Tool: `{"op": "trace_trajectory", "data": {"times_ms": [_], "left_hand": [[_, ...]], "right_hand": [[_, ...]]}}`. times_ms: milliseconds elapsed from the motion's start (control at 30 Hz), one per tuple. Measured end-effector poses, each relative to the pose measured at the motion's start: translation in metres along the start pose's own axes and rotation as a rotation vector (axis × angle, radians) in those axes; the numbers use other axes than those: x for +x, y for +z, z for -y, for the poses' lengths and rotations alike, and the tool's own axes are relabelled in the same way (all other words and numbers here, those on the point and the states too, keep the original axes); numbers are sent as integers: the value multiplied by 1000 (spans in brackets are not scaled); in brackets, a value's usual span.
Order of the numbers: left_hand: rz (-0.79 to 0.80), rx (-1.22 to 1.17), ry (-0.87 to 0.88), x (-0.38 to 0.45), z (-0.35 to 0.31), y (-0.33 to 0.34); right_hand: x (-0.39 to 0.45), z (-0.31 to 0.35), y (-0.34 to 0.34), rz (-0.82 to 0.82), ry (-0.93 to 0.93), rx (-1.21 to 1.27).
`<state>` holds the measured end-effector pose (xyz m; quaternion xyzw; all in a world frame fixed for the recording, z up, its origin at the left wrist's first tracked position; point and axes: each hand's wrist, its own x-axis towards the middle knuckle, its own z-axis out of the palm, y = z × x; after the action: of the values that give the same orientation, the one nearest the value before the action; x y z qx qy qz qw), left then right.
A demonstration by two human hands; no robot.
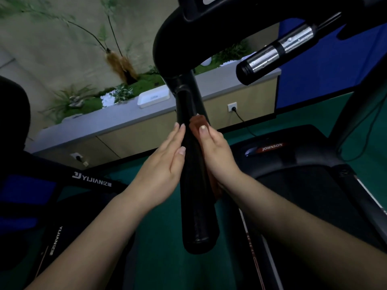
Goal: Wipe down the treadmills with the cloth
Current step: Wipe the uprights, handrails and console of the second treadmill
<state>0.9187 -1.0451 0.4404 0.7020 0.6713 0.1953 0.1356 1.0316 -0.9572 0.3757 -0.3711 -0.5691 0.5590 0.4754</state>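
1. State: right hand (217, 151) presses a brown cloth (199, 122) against the right flank of the black padded handrail (194, 185) of the Johnson treadmill (297, 164). Its grip is partly curled, thumb on top of the cloth and the other fingers hidden behind the rail. Cloth shows above the thumb and again below the wrist.
2. Left hand (165, 162) lies flat on the opposite flank, fingers straight, holding nothing; it seems to steady the rail.
3. Risk: cloth slips out. Hold looks like palm pressure more than a pinch; a fast stroke along the padding could drag it free and drop it to the green floor (159, 258).
4. Risk: patchy coverage. The cloth is folded narrow and touches one side only, so the left flank and underside would likely stay unwiped unless it is wrapped round.
5. Risk: knuckles meeting the joint (182, 88) where the handrail enters the upright, if the stroke runs upward too hard.
6. Risk: the chrome pulse handle (278, 51) juts out up and to the right; an arm lifting from the rail could knock it. Droplets on it suggest damp surfaces, hence a slippery grip.
7. Risk: the second machine, marked Yijian (92, 180), sits just left; a left elbow swinging out could strike it.
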Motion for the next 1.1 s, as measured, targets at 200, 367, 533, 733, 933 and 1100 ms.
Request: {"op": "trace_trajectory", "data": {"times_ms": [200, 367, 533, 733, 933, 1100], "left_hand": [[-30, 23, 31, 3, 4, -4], [-25, -38, -30, 12, 4, -6], [-1, 6, -107, 25, 4, -9], [38, 100, -99, 27, 1, -9], [68, 164, -131, 32, -5, -12], [50, 106, -170, 42, -3, -11]], "right_hand": [[-64, 4, -3, -65, 16, 43], [-2, -5, 2, -42, 23, 13], [16, -9, 2, -13, 113, 6], [-18, -12, 4, -70, 38, 74], [68, -18, 7, -16, 88, -6], [14, -11, 6, -58, 99, 25]]}}
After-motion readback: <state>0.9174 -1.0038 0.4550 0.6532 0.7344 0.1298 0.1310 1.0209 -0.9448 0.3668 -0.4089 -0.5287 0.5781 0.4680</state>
